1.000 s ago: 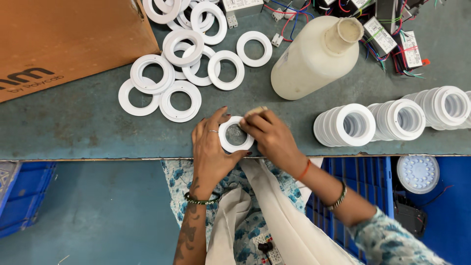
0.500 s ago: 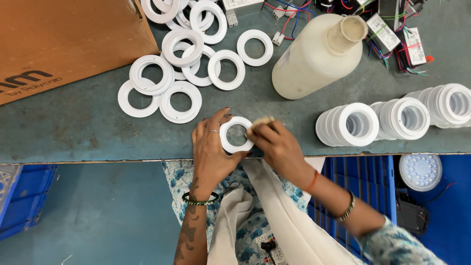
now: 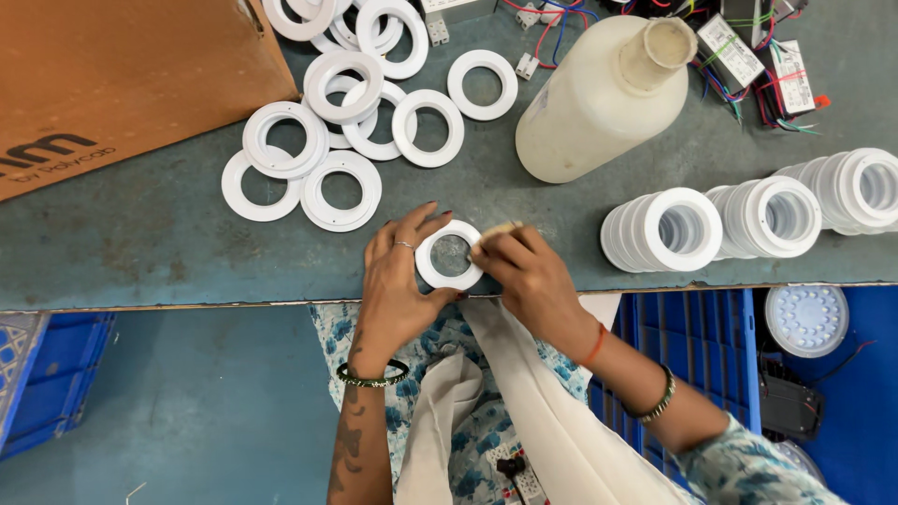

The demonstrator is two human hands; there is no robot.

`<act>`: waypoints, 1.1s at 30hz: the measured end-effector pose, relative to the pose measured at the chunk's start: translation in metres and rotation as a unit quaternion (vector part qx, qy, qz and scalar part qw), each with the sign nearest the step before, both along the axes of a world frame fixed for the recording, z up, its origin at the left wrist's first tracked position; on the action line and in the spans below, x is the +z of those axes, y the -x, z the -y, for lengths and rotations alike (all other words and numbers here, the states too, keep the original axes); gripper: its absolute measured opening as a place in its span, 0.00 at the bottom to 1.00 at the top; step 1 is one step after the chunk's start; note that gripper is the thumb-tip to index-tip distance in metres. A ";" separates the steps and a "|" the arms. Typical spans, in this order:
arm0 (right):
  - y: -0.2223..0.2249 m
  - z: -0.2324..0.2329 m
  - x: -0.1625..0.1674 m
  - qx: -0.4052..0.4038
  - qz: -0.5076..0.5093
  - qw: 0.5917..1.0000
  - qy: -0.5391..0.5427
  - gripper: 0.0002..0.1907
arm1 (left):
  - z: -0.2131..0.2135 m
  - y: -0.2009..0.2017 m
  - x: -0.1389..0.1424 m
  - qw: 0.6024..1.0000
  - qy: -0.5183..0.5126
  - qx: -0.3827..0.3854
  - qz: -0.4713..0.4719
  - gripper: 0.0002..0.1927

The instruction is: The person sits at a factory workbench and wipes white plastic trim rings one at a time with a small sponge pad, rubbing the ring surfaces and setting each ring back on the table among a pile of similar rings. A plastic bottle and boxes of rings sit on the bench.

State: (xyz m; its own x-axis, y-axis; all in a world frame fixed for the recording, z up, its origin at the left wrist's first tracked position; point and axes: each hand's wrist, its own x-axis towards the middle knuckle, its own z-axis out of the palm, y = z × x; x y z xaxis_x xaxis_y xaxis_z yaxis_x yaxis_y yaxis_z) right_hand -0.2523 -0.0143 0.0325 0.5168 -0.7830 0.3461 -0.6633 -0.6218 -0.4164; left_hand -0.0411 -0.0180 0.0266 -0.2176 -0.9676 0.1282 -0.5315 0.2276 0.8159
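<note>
My left hand grips a white plastic ring by its left side, just above the near edge of the grey-green table. My right hand pinches a small tan brush or stick and presses its tip against the ring's right rim. Both wrists wear bangles. A white cloth drapes over my lap below the hands.
Several loose white rings lie piled at the back left beside a brown cardboard box. A large white bottle lies on its side, with wired parts behind. Stacked rings lie at right. Blue crates stand below.
My right hand has shifted slightly to the right along the ring's rim with the small tool. The left hand keeps the ring in the same place.
</note>
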 end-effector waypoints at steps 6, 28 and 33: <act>-0.016 0.040 -0.007 0.036 0.045 0.998 0.008 0.18 | 0.002 -0.008 0.000 0.999 -0.030 -0.045 0.004 0.49; -0.012 0.021 -0.010 -0.010 0.033 0.999 0.007 0.25 | -0.006 0.012 0.003 0.996 0.028 0.059 0.064 0.44; -0.009 0.015 -0.003 -0.011 0.016 1.000 0.016 0.24 | -0.008 0.013 0.004 0.996 0.021 0.069 0.047 0.47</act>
